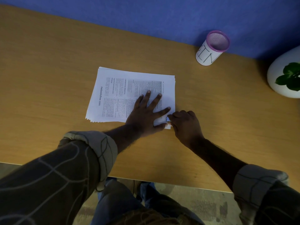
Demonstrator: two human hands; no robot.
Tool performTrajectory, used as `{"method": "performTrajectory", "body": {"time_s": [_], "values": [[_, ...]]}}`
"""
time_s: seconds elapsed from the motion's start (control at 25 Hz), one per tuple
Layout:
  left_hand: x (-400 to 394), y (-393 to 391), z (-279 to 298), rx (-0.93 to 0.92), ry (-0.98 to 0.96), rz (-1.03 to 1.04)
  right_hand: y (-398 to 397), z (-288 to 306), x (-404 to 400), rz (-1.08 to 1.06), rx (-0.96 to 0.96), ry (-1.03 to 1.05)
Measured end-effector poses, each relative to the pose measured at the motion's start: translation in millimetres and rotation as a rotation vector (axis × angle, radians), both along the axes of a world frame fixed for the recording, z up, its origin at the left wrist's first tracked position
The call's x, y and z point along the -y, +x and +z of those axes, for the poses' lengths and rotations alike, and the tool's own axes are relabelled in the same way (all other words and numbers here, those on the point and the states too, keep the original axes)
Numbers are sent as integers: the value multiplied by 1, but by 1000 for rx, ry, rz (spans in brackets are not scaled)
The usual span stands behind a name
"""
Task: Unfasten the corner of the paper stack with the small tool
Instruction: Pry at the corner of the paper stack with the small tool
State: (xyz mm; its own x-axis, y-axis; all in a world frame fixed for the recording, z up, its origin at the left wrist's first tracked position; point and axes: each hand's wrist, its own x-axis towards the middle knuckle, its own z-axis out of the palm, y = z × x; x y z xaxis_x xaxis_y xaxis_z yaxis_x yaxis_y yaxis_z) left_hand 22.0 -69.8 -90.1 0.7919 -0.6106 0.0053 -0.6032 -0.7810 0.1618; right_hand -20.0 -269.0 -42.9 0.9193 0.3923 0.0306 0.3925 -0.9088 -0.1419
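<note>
Paper stack [116,95] lies flat mid-tabletop [48,78], printed side up, text running sideways to the camera, sheet edges slightly fanned along the left and near sides. Near-right corner of the stack is where the action is: small metal tool [168,119] sits right at that corner, touching the paper, only a shiny sliver of it visible. Right hand [185,125] is curled closed around the tool, fingers bunched over it, knuckles up, resting on the tabletop just beside the stack's right edge. Can't tell how the tool's tip engages the corner, the hand covers most of it. Left hand [146,111] is spread wide open, palm down flat on the stack, fingers splayed toward the far-right of the page, thumb pressed along the near edge close to the tool; it grips nothing, just pins the paper. Both forearms bare, patterned sleeves rolled up near the elbows. Farther out to the right: white cup [209,51] with a purple mesh rim, handwritten letters on its side, standing near the blue wall panel [162,17], well apart from the stack. White round pot [276,75] with green leaves at the right frame edge, partly cut off.
</note>
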Motion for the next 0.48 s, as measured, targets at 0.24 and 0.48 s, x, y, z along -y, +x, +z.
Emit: {"method": "performTrajectory", "body": {"time_s": [0.24, 0.48], "values": [[0, 0, -2, 13, -18, 3, -6, -4, -1, -23, 60, 15], [0, 0, -4, 41, -40, 4, 1, -1, 1, 34, 45, 18]]}}
